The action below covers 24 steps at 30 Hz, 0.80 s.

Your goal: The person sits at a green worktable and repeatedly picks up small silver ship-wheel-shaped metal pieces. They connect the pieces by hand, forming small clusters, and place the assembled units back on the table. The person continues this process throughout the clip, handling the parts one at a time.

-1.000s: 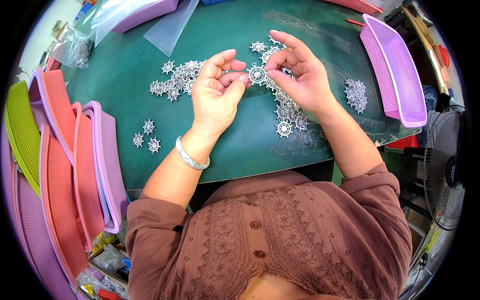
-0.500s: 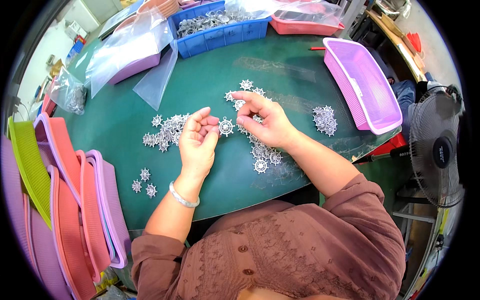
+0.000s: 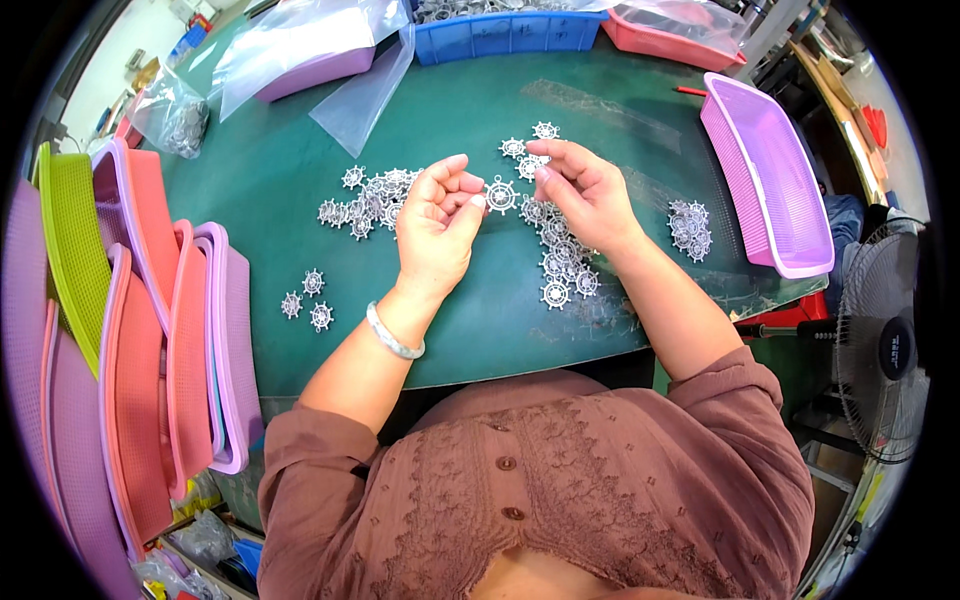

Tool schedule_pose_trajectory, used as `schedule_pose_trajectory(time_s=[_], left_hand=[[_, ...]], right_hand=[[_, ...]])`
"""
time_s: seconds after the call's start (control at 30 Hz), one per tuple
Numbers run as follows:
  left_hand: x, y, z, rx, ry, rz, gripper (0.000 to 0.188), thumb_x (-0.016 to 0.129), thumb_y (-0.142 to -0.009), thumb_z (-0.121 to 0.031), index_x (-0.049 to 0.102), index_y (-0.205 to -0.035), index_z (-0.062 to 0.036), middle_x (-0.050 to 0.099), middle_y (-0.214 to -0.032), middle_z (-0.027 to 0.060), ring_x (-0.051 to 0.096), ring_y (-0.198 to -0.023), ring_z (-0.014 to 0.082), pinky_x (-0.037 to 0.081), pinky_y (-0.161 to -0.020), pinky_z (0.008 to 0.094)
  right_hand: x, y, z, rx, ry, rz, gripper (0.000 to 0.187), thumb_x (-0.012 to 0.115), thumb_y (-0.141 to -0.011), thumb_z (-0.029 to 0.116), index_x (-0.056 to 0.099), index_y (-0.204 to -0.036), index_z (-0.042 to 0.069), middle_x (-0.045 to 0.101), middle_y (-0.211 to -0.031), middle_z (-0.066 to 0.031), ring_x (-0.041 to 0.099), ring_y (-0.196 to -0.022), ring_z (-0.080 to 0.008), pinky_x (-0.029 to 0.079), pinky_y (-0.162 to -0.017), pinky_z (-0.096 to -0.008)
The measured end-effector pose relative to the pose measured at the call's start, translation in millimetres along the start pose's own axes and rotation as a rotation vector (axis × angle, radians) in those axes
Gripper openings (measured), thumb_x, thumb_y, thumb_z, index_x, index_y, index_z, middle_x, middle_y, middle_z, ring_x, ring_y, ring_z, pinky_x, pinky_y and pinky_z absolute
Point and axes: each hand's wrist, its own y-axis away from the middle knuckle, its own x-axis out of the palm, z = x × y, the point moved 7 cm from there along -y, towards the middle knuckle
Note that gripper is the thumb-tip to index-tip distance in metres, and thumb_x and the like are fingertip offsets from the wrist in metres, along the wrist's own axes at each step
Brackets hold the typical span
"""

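Note:
My left hand (image 3: pixel 437 225) pinches a silver ship's-wheel charm (image 3: pixel 501 195) by its edge between thumb and fingertips, just above the green table. My right hand (image 3: pixel 590 195) hovers close by on the right, its thumb and forefinger a little apart with nothing visibly held. Under and beside it lies a loose heap of the same charms (image 3: pixel 556 235), partly hidden by the hand; a few more charms (image 3: pixel 545 131) lie just beyond its fingertips. Another heap of charms (image 3: pixel 378 198) lies to the left of my left hand, partly behind it.
Three charms (image 3: pixel 313 283) lie apart near the left; a small pile (image 3: pixel 690 232) sits at right beside a purple basket (image 3: pixel 728 150). Stacked baskets (image 3: pixel 230 330) crowd the left edge. A blue bin (image 3: pixel 500 40) stands at the back. A fan (image 3: pixel 890 340) is at far right.
The whole view has shifted, so the table appears higher and further right. My right thumb and forefinger have come closer together. My left hand still holds the charm.

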Motion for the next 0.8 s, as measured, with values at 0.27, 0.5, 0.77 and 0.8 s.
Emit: schedule_pose_trajectory(time_s=[0.27, 0.5, 0.77, 0.8], left_hand=[[-1, 0, 3, 0.022, -0.013, -0.005, 0.038, 0.056, -0.08, 0.007, 0.048, -0.116, -0.0002, 0.056, -0.098, 0.0065, 0.054, -0.082, 0.0086, 0.045, -0.074, 0.0204], [-27, 8, -24, 0.076, -0.063, -0.076, 0.036, 0.055, -0.08, 0.006, 0.05, -0.115, 0.0002, 0.056, -0.097, 0.0067, 0.053, -0.082, 0.0076, 0.044, -0.075, 0.0194], [-130, 48, -54, -0.043, -0.449, -0.234, 0.035, 0.055, -0.078, 0.004, 0.052, -0.113, 0.0009, 0.059, -0.095, 0.0072, 0.057, -0.088, 0.0134, 0.046, -0.078, 0.025], [-141, 52, -56, -0.094, -0.534, -0.265, 0.036, 0.054, -0.078, 0.004, 0.053, -0.113, 0.0013, 0.059, -0.094, 0.0073, 0.057, -0.09, 0.0145, 0.046, -0.079, 0.0267]], right_hand=[[-2, 1, -6, 0.015, -0.046, -0.032, 0.027, 0.055, -0.085, 0.002, 0.056, -0.112, 0.003, 0.059, -0.076, 0.0001, 0.055, -0.069, -0.0062, 0.044, -0.064, -0.0204], [-2, 1, -6, 0.023, 0.008, -0.022, 0.027, 0.055, -0.085, 0.003, 0.057, -0.112, 0.003, 0.059, -0.073, 0.0013, 0.054, -0.069, -0.005, 0.043, -0.064, -0.0198], [-3, 3, -3, -0.016, -0.041, -0.032, 0.029, 0.057, -0.083, 0.001, 0.057, -0.112, 0.004, 0.056, -0.073, 0.0018, 0.051, -0.065, -0.0049, 0.042, -0.062, -0.02], [-4, 3, -2, -0.071, 0.014, -0.017, 0.029, 0.058, -0.083, 0.001, 0.057, -0.112, 0.005, 0.056, -0.073, 0.0011, 0.051, -0.066, -0.005, 0.043, -0.061, -0.0205]])
